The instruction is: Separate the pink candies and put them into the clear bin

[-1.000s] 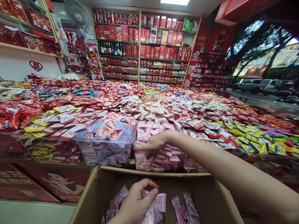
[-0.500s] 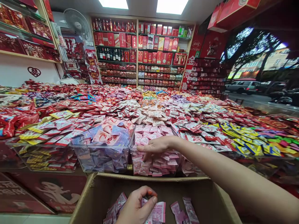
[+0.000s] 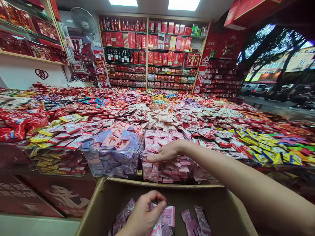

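Note:
My left hand (image 3: 147,214) is inside an open cardboard box (image 3: 216,205), its fingers curled round pink candy packets (image 3: 168,216). More pink packets (image 3: 192,223) lie on the bottom of the box. Above the box's far edge, my right hand (image 3: 164,154) reaches over the front rim of a clear bin (image 3: 183,175) full of pink packets. Its thumb points left and its other fingers bend down at the bin's front, partly hidden, so whether they hold anything cannot be made out.
A clear bin of lilac packets (image 3: 110,165) stands left of the pink one. Heaped packets in many colours (image 3: 211,114) spread behind and to both sides. Shelves with bottles and red boxes (image 3: 169,60) line the back wall, with a fan (image 3: 83,24) at upper left.
The whole view has shifted slightly, moving the scene to the right. Both hands keep nearly the same places, the left in the box and the right at the pink bin's front.

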`<state>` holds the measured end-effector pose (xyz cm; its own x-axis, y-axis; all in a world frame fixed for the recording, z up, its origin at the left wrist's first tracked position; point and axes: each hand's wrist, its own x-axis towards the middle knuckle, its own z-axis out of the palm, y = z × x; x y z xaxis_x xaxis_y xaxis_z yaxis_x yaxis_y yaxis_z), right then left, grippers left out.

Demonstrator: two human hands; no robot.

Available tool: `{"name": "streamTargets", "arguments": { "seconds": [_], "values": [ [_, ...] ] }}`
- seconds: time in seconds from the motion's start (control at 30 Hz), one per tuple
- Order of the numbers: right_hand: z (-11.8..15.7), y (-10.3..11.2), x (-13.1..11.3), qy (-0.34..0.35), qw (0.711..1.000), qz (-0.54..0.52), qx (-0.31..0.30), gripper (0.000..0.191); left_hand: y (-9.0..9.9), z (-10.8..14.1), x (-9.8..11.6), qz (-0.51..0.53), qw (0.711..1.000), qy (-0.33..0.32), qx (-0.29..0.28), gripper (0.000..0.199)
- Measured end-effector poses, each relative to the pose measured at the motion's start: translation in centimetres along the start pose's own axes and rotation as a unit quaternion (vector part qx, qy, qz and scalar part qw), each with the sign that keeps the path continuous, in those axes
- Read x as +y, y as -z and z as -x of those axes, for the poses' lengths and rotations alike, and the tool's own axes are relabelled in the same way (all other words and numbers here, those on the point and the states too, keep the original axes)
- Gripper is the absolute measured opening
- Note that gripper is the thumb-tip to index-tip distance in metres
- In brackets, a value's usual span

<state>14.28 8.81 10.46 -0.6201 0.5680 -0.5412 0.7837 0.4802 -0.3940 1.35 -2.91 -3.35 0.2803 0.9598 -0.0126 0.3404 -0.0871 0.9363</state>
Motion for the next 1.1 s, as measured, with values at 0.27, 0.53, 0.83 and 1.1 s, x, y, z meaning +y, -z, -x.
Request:
{"name": "streamTargets", "arguments": {
  "seconds": [0.27,0.53,0.83,1.1],
  "values": [
    [0.7,2.1,-0.8,-0.006,0.998,0.065,0.010,0.088,0.1,0.1,-0.1,0.022,1.000,-0.006,-0.001,0.017],
    [-1.0,0.3,-0.8,-0.006,0.999,0.020,-0.049,0.092,0.4,-0.1,0.1,0.032,0.999,0.002,0.000,0.019],
    [2.9,0.7,0.9,0.037,0.992,-0.005,0.116,0.084,1.0,-0.2,0.9,0.050,0.999,-0.001,0.007,0.023],
    [2.6,-0.1,0.7,0.019,0.989,-0.142,-0.028,0.091,1.0,-0.4,0.0,0.056,0.998,0.013,0.001,0.021]
  ]
}}
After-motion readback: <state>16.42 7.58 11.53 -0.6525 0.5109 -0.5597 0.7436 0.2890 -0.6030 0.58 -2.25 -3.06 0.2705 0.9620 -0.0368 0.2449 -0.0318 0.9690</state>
